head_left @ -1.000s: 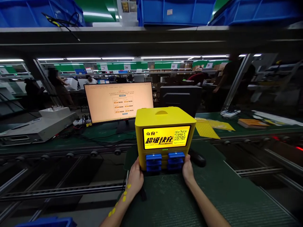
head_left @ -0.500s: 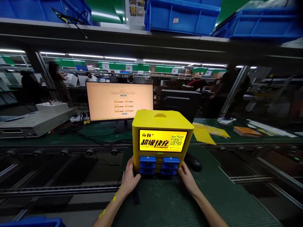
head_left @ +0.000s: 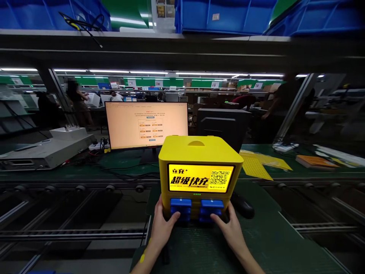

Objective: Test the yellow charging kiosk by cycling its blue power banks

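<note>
A yellow power bank station (head_left: pixel 199 149) stands on the green mat, its lit yellow screen (head_left: pixel 201 178) showing black characters and a QR code. Blue power banks (head_left: pixel 181 204) sit stacked in two columns of slots at its front. My left hand (head_left: pixel 162 224) grips the station's lower left side, thumb at the bottom of the left column. On the lower right side is my right hand (head_left: pixel 232 228), its thumb against the right column. The outer fingers of both hands are partly hidden by the casing.
Behind the station stand a lit monitor (head_left: pixel 146 125) and a dark second one (head_left: pixel 222 125). A black mouse (head_left: pixel 243 206) lies close on the right. Yellow sheets (head_left: pixel 256 167) are farther right, a grey instrument (head_left: pixel 48 152) far left. Blue bins (head_left: pixel 228 17) occupy the shelf overhead.
The station appears larger and nearer, with both hands still at its sides. Both thumbs have moved inward onto the front by the blue power banks. The view has shifted slightly.
</note>
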The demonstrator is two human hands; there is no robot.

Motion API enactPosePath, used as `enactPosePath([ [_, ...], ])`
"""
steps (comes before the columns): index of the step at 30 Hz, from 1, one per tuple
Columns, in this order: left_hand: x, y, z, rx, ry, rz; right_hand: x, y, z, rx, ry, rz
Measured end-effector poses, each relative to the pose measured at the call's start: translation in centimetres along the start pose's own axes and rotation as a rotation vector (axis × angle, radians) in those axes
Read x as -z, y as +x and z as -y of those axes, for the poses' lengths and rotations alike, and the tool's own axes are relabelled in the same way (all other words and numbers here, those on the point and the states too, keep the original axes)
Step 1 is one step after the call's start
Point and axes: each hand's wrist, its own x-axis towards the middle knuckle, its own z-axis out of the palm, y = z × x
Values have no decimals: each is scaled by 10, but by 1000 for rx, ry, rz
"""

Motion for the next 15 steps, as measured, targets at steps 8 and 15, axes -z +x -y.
enactPosePath([
  [8, -3, 1, -23, 44, -172, 40, -3, 2, 12, -85, 100, -67],
  [15, 191, -64, -24, -37, 412, -517, 88, 70, -58, 304, -653, -72],
])
